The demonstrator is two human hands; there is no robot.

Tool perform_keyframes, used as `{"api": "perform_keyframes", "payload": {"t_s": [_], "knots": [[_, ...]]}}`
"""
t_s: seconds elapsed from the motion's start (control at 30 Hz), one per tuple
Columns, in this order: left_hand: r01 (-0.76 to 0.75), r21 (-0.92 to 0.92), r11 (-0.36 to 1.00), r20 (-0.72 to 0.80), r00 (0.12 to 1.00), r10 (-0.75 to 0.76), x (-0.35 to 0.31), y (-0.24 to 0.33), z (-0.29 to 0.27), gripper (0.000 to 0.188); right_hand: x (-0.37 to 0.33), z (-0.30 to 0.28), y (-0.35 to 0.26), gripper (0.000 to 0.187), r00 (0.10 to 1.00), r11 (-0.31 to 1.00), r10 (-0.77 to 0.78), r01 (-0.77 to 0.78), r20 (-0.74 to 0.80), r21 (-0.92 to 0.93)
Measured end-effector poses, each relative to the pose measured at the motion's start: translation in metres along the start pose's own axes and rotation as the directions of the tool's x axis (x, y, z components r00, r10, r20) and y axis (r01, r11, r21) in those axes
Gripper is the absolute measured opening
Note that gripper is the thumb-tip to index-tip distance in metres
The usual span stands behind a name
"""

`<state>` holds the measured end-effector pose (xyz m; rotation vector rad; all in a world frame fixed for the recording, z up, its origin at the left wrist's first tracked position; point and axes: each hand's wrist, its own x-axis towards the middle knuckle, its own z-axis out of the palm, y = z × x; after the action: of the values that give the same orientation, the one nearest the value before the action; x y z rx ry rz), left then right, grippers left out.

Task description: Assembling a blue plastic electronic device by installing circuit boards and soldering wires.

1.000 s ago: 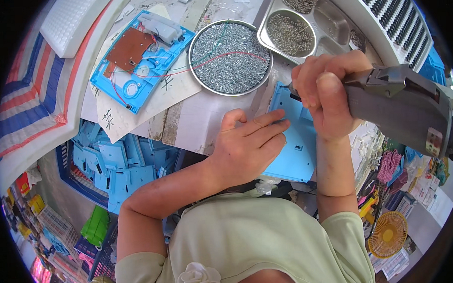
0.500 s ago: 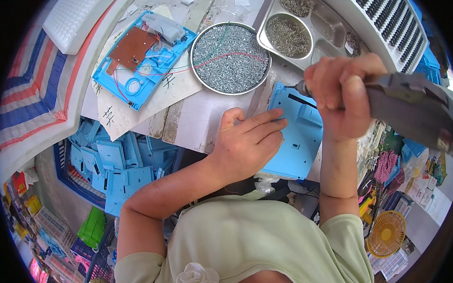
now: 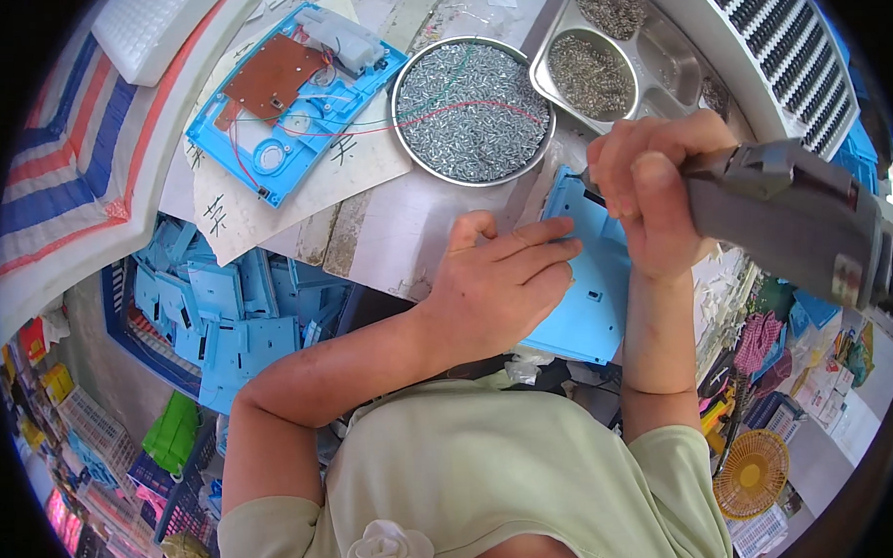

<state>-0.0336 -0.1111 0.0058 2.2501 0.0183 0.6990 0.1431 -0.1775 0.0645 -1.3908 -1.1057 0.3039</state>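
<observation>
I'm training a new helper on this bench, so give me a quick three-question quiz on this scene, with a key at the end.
1. Which hand grips the grey power tool?
2. True or false: the round dish stands to the left of the steel compartment tray.
3. What colour is the flat panel beside the left hand? a) red b) blue c) yellow

Key: 1. The right hand. 2. True. 3. b.
</observation>
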Motion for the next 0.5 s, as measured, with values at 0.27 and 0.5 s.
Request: {"api": "perform_keyframes", "payload": {"t_s": [0.27, 0.5], "knots": [[-0.017, 0.051, 0.999, -0.048, 0.999, 0.020, -0.001, -0.001, 0.004, 0.007, -0.011, 0.001, -0.030, 0.022, 0.998, 0.969, 0.066, -0.064, 0.002, 0.239], [-0.005, 0.042, 0.999, -0.090, 0.996, 0.009, -0.002, 0.001, 0.007, 0.007, -0.015, 0.008, -0.018, 0.023, 0.997, 0.990, 0.081, -0.082, 0.013, 0.116]]}}
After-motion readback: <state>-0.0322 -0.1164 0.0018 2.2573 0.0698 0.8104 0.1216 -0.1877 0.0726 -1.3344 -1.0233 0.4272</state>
